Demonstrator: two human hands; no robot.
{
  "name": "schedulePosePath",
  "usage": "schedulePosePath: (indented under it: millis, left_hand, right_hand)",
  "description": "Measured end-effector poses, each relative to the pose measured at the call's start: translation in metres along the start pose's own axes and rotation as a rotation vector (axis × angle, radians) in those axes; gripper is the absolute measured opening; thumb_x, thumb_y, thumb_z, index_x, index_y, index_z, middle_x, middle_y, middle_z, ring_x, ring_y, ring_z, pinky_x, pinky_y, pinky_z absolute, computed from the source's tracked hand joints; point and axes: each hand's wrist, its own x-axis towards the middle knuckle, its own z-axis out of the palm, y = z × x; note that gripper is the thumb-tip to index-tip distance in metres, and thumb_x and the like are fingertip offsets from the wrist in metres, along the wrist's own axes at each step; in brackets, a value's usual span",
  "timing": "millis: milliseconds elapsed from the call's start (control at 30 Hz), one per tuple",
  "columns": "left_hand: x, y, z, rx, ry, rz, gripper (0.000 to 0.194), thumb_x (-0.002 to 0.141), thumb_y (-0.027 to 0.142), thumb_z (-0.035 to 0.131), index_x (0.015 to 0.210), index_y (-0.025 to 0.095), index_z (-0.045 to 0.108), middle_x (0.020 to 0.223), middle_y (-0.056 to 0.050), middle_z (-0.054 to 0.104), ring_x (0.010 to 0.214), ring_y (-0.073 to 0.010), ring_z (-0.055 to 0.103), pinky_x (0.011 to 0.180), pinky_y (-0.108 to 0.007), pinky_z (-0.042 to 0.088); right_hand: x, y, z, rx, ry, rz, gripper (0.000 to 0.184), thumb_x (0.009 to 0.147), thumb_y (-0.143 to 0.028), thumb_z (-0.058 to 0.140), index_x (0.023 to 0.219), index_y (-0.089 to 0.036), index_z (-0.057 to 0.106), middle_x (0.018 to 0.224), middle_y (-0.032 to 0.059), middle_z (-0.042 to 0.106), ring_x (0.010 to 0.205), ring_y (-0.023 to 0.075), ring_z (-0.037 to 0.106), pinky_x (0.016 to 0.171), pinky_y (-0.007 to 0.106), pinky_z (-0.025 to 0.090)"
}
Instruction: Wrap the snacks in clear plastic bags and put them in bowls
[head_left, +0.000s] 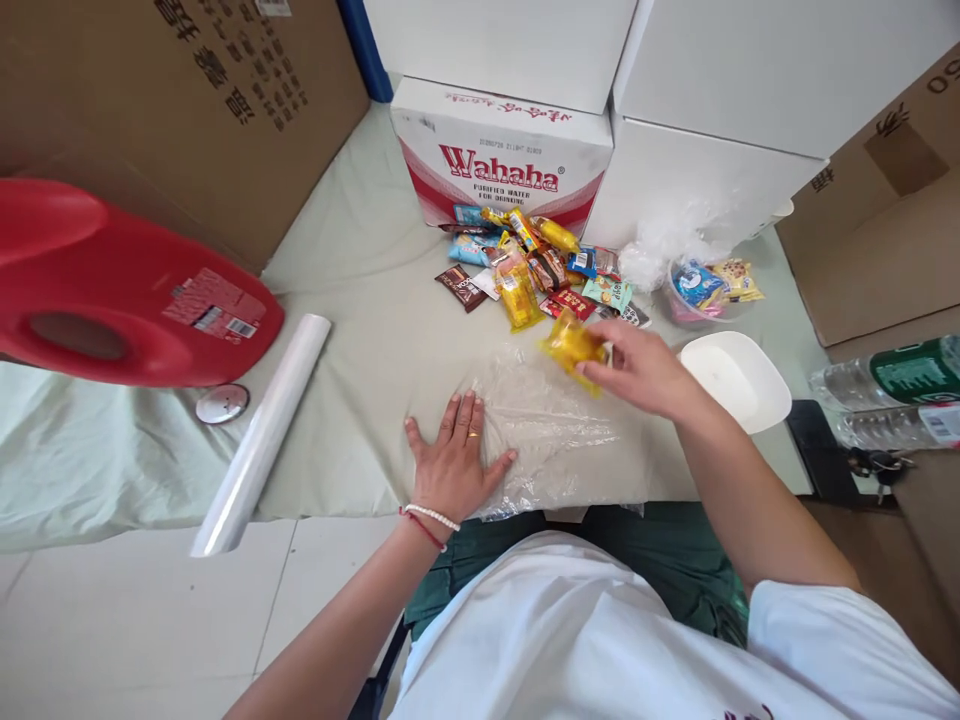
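Note:
My left hand (454, 455) lies flat with fingers spread, at the left edge of a clear plastic sheet (555, 430) on the table. Between the fingers and thumb of my right hand (637, 365) is a yellow snack packet (574, 345), somewhat blurred, above the sheet's far edge. Just beyond it lies a heap of small wrapped snacks (547, 270) in several colours, among them another yellow packet (517, 295). A white dish (739, 380) stands to the right of my right wrist.
A Wahaha carton (510, 165) stands behind the snacks. At left are a red jug (135, 290), a round lid (222, 403) and a roll of clear film (262, 435). A clear tub (694, 305) with packets, plastic bottles (892, 375) and keys (881, 468) are at right.

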Motion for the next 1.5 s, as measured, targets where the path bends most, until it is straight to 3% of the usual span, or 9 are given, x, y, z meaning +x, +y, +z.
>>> schedulePosePath:
  millis: [200,333,500,667,800,967,1100,1233,1500]
  left_hand:
    - [-0.001,-0.002,-0.001,0.036,-0.014,0.010,0.084,0.099,0.066,0.038,0.165,0.016,0.024,0.167,-0.023,0.031,0.156,-0.0406,0.031,0.118,-0.081,-0.007]
    - [-0.011,-0.010,0.000,0.008,0.036,0.014,0.071,0.103,0.053,0.039,0.164,0.018,0.027,0.171,-0.021,0.024,0.156,-0.0379,0.031,0.122,-0.077,0.006]
    - [-0.027,-0.024,-0.010,0.022,0.258,0.188,0.063,0.096,0.022,0.052,0.157,0.036,0.043,0.169,-0.006,0.035,0.162,-0.0325,0.013,0.128,-0.066,0.004]
    - [-0.028,-0.045,-0.021,-0.142,-0.062,0.627,0.090,0.081,0.011,0.050,0.165,0.026,0.023,0.161,-0.009,0.049,0.154,-0.0246,0.039,0.131,-0.057,0.004]
    - [-0.025,-0.053,-0.022,-0.205,-0.201,0.592,0.057,0.088,0.030,0.059,0.145,0.023,0.055,0.159,-0.013,0.050,0.151,-0.0296,0.044,0.130,-0.058,0.011]
    - [0.002,-0.047,-0.022,-0.455,-0.123,0.355,0.027,0.100,0.036,0.047,0.102,0.026,0.072,0.116,-0.006,0.078,0.132,-0.0229,0.061,0.121,-0.050,0.037]
    - [0.050,-0.040,-0.016,-0.420,0.050,0.040,0.027,0.091,0.046,0.054,0.082,0.024,0.067,0.095,-0.009,0.074,0.116,-0.0286,0.063,0.106,-0.048,0.048]
    - [0.078,-0.039,-0.014,-0.261,0.209,-0.096,0.030,0.077,0.043,0.066,0.097,0.021,0.067,0.107,-0.013,0.067,0.115,-0.0342,0.057,0.108,-0.054,0.043]
    - [0.015,-0.013,-0.052,-0.091,0.861,-0.004,0.031,0.080,0.009,0.051,0.103,0.020,0.067,0.103,-0.011,0.063,0.108,-0.0292,0.059,0.098,-0.048,0.043]
  right_hand:
    - [-0.040,-0.029,0.059,-0.149,-0.424,0.078,0.028,0.087,-0.031,0.073,0.114,-0.023,0.070,0.112,0.0123,0.066,0.088,0.0269,0.067,0.076,0.036,0.046]
    - [-0.076,-0.009,0.065,0.032,-0.204,0.017,0.052,0.092,-0.031,0.069,0.142,-0.027,0.054,0.148,0.0146,0.049,0.107,0.0284,0.067,0.089,0.041,0.053]
    - [-0.145,0.015,0.061,0.044,-0.023,-0.338,0.062,0.094,-0.049,0.070,0.145,-0.021,0.051,0.144,0.0170,0.053,0.129,0.0323,0.053,0.106,0.052,0.050]
    - [-0.180,0.032,0.093,-0.091,0.020,-0.381,0.030,0.096,-0.023,0.067,0.125,-0.018,0.067,0.134,0.0150,0.064,0.127,0.0331,0.051,0.104,0.055,0.051]
    - [-0.169,0.039,0.089,0.130,0.070,-0.295,0.021,0.102,-0.019,0.053,0.111,-0.021,0.072,0.119,0.0125,0.070,0.112,0.0248,0.062,0.093,0.043,0.057]
    - [-0.132,0.045,0.059,0.437,-0.023,-0.068,0.026,0.104,-0.036,0.052,0.105,-0.020,0.072,0.096,0.0063,0.072,0.084,0.0172,0.068,0.078,0.031,0.055]
    - [-0.101,0.059,0.047,0.294,-0.113,0.198,0.029,0.102,-0.037,0.050,0.105,-0.017,0.071,0.085,0.0043,0.072,0.073,0.0179,0.065,0.070,0.029,0.050]
    - [-0.072,0.057,0.033,-0.194,-0.097,0.253,0.032,0.097,-0.025,0.056,0.124,-0.015,0.068,0.117,0.0153,0.070,0.105,0.0279,0.064,0.085,0.035,0.050]
    - [0.005,0.015,0.047,-0.275,-0.152,0.007,0.055,0.098,-0.026,0.058,0.151,-0.015,0.049,0.143,0.0156,0.060,0.129,0.0304,0.053,0.107,0.041,0.043]
